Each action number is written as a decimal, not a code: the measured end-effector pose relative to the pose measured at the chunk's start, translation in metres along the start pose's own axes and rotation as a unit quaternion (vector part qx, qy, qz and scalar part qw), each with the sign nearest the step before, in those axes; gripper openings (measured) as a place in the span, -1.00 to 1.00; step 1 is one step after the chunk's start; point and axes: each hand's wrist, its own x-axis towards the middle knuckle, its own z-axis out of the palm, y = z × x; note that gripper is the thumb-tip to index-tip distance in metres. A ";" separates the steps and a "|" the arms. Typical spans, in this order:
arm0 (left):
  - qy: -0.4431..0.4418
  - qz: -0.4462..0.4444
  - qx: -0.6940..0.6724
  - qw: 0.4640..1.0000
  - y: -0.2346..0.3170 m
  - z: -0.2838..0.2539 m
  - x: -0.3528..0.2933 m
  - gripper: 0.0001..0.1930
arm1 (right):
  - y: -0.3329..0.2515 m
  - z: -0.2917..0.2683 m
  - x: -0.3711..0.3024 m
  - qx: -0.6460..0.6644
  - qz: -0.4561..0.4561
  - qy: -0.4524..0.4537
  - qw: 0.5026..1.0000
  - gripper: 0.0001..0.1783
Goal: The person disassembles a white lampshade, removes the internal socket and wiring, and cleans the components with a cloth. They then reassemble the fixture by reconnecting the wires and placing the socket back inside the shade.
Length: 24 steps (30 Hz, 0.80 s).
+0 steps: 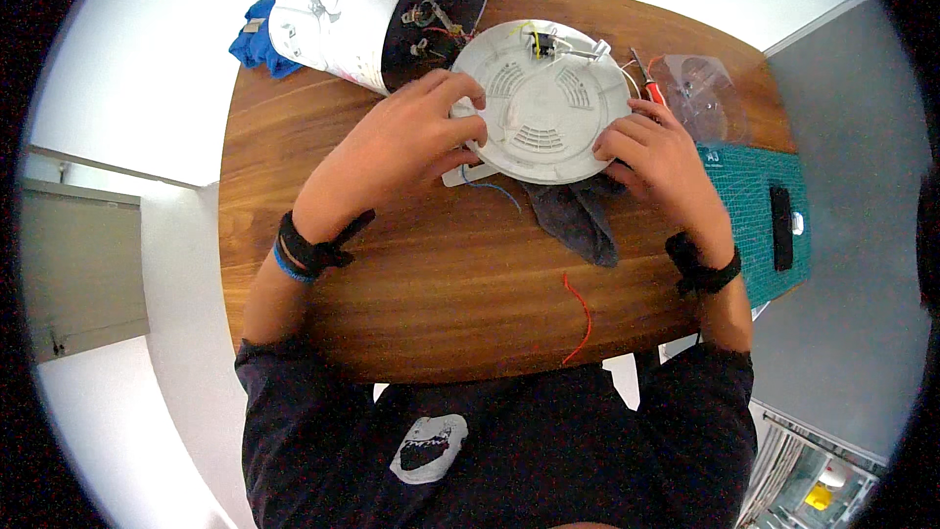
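Note:
A round white plastic base cover point(539, 113) with vent slots is in front of me, tilted over the table. The fingers of my left hand point(411, 127) are closed on its left rim. On its right rim my right hand point(651, 147) grips with bent fingers; the thumb is partly hidden. A small black part with a yellow wire point(541, 43) sits near the cover's far edge. Just behind and to the left lies a white appliance body point(338, 15) with a floral print, its dark open end point(436, 20) showing metal parts and wires.
Under the cover's near edge is a dark grey cloth point(578, 220), beside a blue wire point(497, 191). A red wire point(586, 318) lies near the front edge. To the right are a red-handled screwdriver point(651, 88), a clear plastic container point(705, 98) and a green cutting mat point(744, 206).

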 end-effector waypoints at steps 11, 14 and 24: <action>-0.077 -0.061 -0.025 0.995 -0.004 0.020 -0.002 -0.78 | 0.037 0.005 0.054 0.091 0.155 0.021 0.984 -0.69; -0.059 -0.064 -0.005 0.996 0.000 0.016 0.004 -0.77 | 0.047 0.022 0.063 0.025 0.142 0.040 0.989 -0.67; 0.008 -0.097 0.013 0.995 -0.014 0.036 0.015 -0.82 | 0.103 0.047 0.067 -0.005 0.198 0.042 0.979 -0.81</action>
